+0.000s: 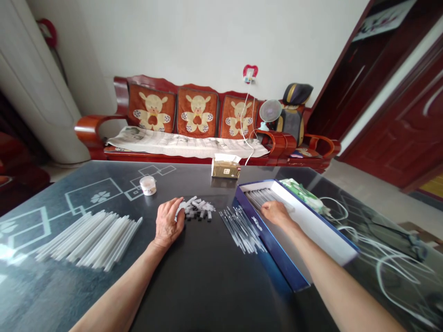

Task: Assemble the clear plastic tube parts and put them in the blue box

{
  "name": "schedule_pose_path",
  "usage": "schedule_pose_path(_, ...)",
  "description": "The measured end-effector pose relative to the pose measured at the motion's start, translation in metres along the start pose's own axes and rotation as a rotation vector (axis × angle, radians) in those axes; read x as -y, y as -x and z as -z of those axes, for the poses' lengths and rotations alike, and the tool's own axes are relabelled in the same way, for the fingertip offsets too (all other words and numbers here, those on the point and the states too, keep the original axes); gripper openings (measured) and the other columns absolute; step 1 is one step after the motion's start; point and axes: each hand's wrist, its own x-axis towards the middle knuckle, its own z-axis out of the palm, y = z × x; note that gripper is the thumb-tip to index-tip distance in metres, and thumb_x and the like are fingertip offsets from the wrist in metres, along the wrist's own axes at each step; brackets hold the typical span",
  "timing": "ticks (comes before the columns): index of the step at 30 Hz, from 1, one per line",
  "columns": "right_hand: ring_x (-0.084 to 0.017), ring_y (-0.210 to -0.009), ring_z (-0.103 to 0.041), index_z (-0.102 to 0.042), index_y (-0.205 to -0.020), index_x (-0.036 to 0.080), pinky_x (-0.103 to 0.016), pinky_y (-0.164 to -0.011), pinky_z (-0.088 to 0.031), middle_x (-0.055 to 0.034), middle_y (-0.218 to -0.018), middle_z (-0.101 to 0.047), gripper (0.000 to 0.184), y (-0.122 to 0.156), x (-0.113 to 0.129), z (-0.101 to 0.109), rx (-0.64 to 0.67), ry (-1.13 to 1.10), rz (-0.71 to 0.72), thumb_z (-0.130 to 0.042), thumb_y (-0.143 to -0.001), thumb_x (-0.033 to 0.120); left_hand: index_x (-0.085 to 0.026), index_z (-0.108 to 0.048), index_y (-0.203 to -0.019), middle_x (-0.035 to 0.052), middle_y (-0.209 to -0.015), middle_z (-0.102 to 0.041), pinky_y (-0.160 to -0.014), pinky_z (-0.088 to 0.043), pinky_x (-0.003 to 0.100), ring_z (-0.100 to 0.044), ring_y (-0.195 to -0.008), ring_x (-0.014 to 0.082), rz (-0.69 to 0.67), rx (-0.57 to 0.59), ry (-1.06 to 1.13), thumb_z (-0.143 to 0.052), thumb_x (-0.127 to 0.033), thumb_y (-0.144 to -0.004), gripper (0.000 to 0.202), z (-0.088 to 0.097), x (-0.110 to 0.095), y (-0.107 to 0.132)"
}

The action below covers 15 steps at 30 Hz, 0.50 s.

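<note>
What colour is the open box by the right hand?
The box is dark blue with a white inside; the head view shows it best.

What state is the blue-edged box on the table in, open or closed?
Open: the blue-edged box has no lid over it, so slender clear tubes lie visible inside, and the right hand reaches in.

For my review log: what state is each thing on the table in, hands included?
Left hand, resting against small grey pieces
Right hand, resting on thin rods inside the blue-and-white box
Blue-and-white box, open
Clear plastic tubes, loose, roughly parallel
Cardboard box, flap raised
Small round tub, lidded
</note>
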Motion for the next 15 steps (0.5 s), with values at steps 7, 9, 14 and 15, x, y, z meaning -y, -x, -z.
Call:
schedule_pose_path(7,-0.02,-0.075,-0.066,-0.074,-0.082,0.021,-0.026,-0.063,-0.041,-0.0047,-0.079,-0.073,0.028,-0.005,-0.01,0.0,-0.076,0.039,0.116,-0.048,-0.084,0.029,-0.018,-0.057,-0.117,0.0095,-0.105,-0.065,-0.088,-0.045,0.036,-0.057,-0.094,0.0203,0.013,0.051,0.033,-0.046,-0.019,-0.09,0.029,0.005,-0.006,-0.002)
schedule_pose_path(9,-0.02,-0.07,-0.065,-0.074,-0.082,0.021,-0.027,-0.061,-0.042,-0.004,-0.075,-0.073,0.025,-0.004,-0.012,0.006,-0.167,0.036,0.166,-0.05,-0.082,0.03,-0.018,-0.058,-0.115,0.0089,-0.101,-0.066,-0.085,-0.045,0.035,-0.057,-0.091,0.0195,-0.005,0.076,0.04,-0.044,-0.018,-0.091,0.028,0.006,-0.009,-0.003)
schedule_pose_path(14,-0.02,-0.078,-0.066,-0.072,-0.088,0.021,-0.028,-0.071,-0.046,-0.0049,-0.088,-0.072,0.022,0.033,0.034,0.02,-0.504,-0.232,0.442,-0.052,-0.082,0.027,-0.017,-0.06,-0.114,0.0069,-0.084,-0.064,-0.077,-0.046,0.032,-0.055,-0.077,0.0177,-0.021,0.174,-0.007,-0.04,-0.018,-0.092,0.03,0.008,-0.022,-0.006)
schedule_pose_path(15,-0.018,-0.078,-0.066,-0.071,-0.089,0.022,-0.027,-0.072,-0.047,-0.0046,-0.089,-0.072,0.021,0.046,0.052,0.018,-0.538,-0.311,0.492,-0.052,-0.084,0.028,-0.017,-0.06,-0.114,0.0067,-0.082,-0.064,-0.077,-0.046,0.032,-0.055,-0.076,0.0178,-0.003,0.201,-0.033,-0.039,-0.019,-0.093,0.03,0.008,-0.024,-0.008)
